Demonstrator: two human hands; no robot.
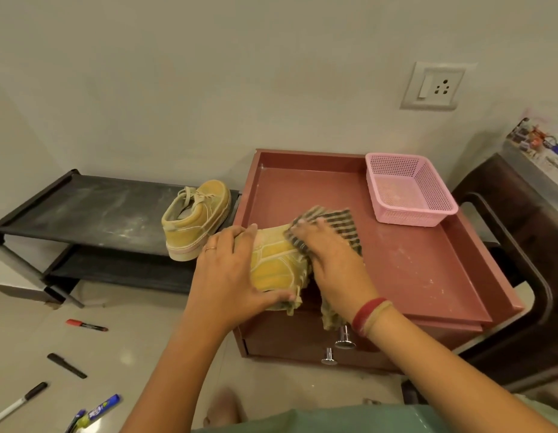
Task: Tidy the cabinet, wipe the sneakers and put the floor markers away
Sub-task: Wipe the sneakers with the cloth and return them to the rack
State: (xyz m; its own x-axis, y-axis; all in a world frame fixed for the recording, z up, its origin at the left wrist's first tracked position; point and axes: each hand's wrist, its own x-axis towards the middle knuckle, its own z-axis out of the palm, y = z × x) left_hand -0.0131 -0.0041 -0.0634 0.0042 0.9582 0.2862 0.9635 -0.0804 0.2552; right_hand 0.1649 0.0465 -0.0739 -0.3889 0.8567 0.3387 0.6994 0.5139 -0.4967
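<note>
Here, a reddish-brown cabinet [396,260] stands against the wall, its rimmed top surface dusted with pale specks. To its left sits a low black shoe rack [84,210]. A pink basket [409,189] rests at the surface's far right corner. One tan sneaker [196,220] stands on the rack's top shelf, just beside the cabinet. A second sneaker [274,264] is held over the surface's near left edge. The left hand [231,276] grips it, fingers wrapped round its side. The right hand [334,264] presses a striped cloth [334,220] against the shoe, fingers seemingly bent over the cloth, though blur hides how tightly. On the floor at lower left lie a red marker [85,325], a black marker [67,365], a white marker [18,403] and a blue marker [102,407], well apart from the cabinet.
</note>
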